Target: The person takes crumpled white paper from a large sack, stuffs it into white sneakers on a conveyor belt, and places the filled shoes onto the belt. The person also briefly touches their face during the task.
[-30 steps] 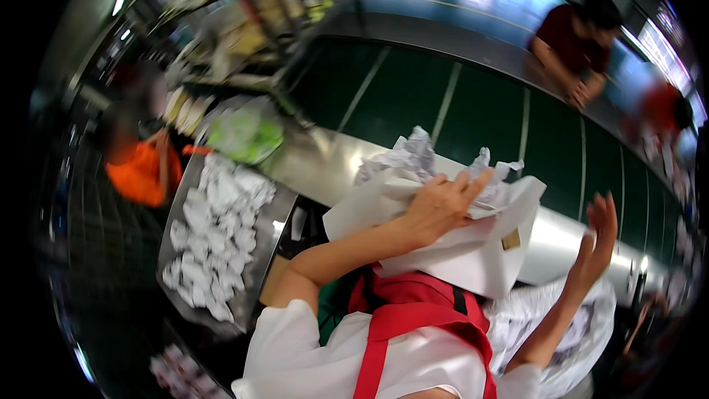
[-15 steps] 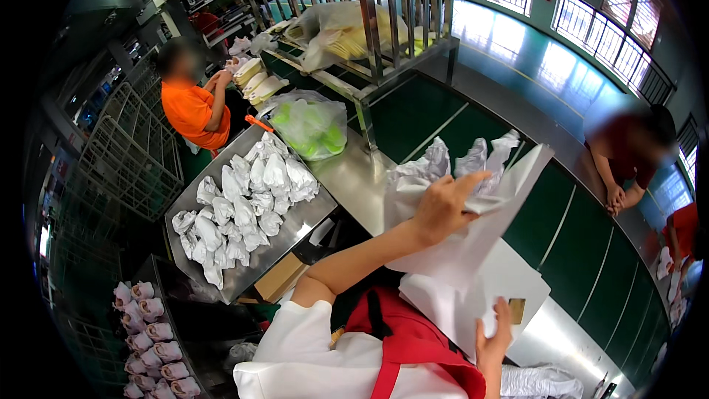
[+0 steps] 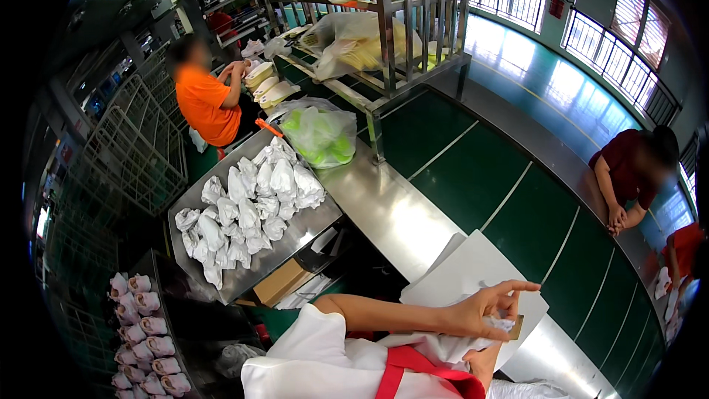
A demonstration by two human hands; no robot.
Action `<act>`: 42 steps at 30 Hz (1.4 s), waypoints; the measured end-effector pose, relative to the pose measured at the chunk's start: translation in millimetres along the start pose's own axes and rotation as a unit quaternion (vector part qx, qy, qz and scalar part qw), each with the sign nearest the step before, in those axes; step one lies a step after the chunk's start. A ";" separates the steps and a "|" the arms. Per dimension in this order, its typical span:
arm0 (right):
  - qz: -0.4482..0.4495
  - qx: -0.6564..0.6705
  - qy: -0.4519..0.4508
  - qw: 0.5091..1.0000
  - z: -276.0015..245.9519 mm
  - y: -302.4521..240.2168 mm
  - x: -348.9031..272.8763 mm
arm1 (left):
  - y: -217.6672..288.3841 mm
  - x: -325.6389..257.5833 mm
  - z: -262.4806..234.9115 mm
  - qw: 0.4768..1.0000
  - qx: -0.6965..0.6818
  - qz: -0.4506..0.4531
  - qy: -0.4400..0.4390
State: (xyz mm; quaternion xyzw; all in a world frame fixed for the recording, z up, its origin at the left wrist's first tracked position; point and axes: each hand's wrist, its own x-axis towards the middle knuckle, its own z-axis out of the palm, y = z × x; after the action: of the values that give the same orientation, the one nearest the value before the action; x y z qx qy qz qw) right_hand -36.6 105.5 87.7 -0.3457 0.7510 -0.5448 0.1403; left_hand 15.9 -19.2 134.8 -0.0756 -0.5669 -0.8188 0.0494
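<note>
My left hand (image 3: pixel 496 312) is over the stack of white sheets (image 3: pixel 458 266) at the bench's edge. Its index finger points out to the right, while the other fingers and thumb curl around crumpled white paper (image 3: pixel 502 322). Close below it, near my body, is my right hand (image 3: pixel 484 360), its fingers partly hidden behind the left hand and the paper. More white paper (image 3: pixel 432 341) spreads in front of my red apron, beneath my left forearm. A small brown-gold patch (image 3: pixel 517 327) shows beside my left fingertips.
Left, a metal tray (image 3: pixel 303 240) bears several white paper-wrapped bundles (image 3: pixel 247 207). A bag of green items (image 3: pixel 317 137) stands beyond it, before a metal rack (image 3: pixel 380 89). Pink shoes (image 3: pixel 151 336) fill the lower left. A green conveyor (image 3: pixel 509 199) runs alongside; co-workers sit left and right.
My left hand has come down and toward me from over the conveyor, bringing the white sheet and wrapped pieces with it. My right hand has shifted slightly down, closer to my body.
</note>
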 end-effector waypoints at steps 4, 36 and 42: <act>0.038 0.005 0.002 0.999 0.1 20.0 -2.8 | 0.2 10.2 -6.3 0.993 0.093 0.027 0.072; -0.431 -0.190 0.022 0.882 -38.9 -20.5 -14.1 | -76.1 -23.3 -73.1 0.872 -0.319 -0.372 -0.008; -0.322 -0.115 -0.055 0.938 -7.0 -10.7 -13.2 | -75.2 12.5 -49.6 0.887 -0.367 -0.278 0.024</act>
State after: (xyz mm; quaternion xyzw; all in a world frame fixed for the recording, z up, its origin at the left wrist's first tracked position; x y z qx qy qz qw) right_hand -27.2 117.6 97.9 -0.6119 0.6481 -0.4514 -0.0425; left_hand -12.2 -39.0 50.6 0.0923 -0.2223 -0.9502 -0.1980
